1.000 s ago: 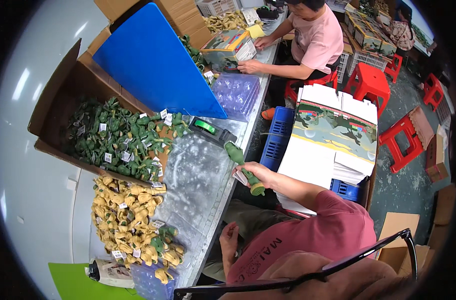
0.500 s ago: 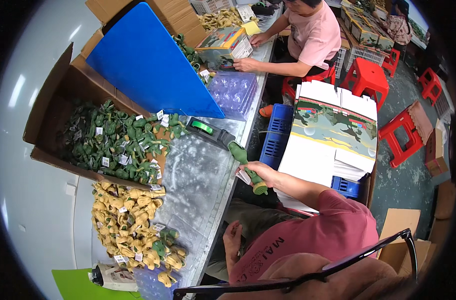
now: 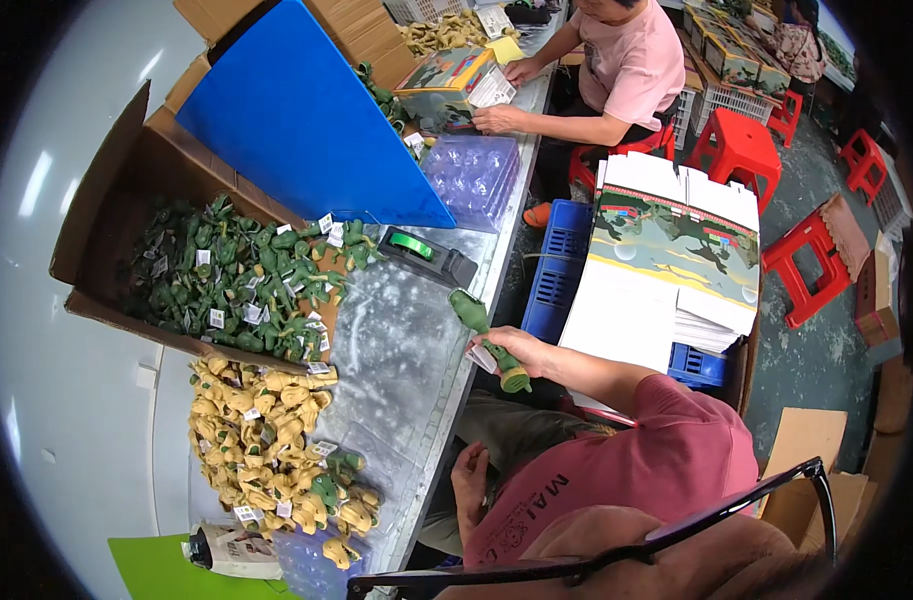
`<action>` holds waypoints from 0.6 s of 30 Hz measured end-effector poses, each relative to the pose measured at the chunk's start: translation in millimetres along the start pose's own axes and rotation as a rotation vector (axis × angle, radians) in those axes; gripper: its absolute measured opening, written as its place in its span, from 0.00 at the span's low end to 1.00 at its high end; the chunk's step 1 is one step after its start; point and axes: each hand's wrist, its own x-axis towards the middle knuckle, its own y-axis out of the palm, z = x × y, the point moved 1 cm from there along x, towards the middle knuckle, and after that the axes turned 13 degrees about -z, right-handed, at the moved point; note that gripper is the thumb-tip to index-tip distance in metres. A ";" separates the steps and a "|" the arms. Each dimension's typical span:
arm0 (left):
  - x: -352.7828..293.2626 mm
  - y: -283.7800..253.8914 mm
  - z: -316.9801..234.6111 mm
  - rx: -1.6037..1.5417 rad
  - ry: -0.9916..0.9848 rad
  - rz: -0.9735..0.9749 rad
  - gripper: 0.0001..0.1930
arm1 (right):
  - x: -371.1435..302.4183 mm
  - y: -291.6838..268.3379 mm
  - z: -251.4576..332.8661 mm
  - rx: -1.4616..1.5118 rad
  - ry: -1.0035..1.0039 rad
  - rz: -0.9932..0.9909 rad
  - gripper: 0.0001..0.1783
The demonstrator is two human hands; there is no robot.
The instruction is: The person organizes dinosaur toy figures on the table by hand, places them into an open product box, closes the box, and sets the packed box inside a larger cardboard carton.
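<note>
My right hand [image 3: 519, 352] is closed around the lower part of a green toy figure [image 3: 481, 325] with a yellowish base. A white tag [image 3: 482, 359] hangs from the toy beside my fingers. Just past the toy's head, a black tape dispenser [image 3: 428, 257] with a bright green roll lies on the grey table [image 3: 391, 340]; a small gap separates them. My left hand [image 3: 469, 478] rests low by my lap, below the table edge, its fingers loosely bent and nothing visible in them.
Beyond the table stand a cardboard box [image 3: 106, 190] of green toys and a pile of tan toys [image 3: 251, 420]. A blue board [image 3: 306, 120] leans over clear plastic trays [image 3: 476, 175]. Printed cards [image 3: 676, 245] are stacked to my right. A co-worker [image 3: 631, 65] handles a printed box [image 3: 446, 90].
My right hand has drawn the green toy slightly toward me, so its head now sits apart from the tape dispenser. My left hand stays by my lap.
</note>
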 end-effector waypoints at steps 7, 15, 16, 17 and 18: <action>-3.8 -7.4 6.9 0.022 0.043 -0.006 0.17 | 5.8 8.4 -12.2 0.027 0.003 0.034 0.18; -8.3 -16.4 6.1 0.037 0.033 0.005 0.17 | 2.6 17.9 -18.1 0.007 0.019 -0.012 0.17; -6.2 -18.6 12.5 0.031 0.059 0.013 0.17 | 2.0 19.1 -18.9 0.000 0.014 0.000 0.18; -4.6 -19.9 17.4 0.025 0.087 0.020 0.17 | 2.7 19.6 -20.3 -0.005 0.014 -0.001 0.18; -3.7 -20.2 22.9 0.021 0.086 0.021 0.17 | 4.4 19.3 -22.3 -0.007 0.027 0.011 0.18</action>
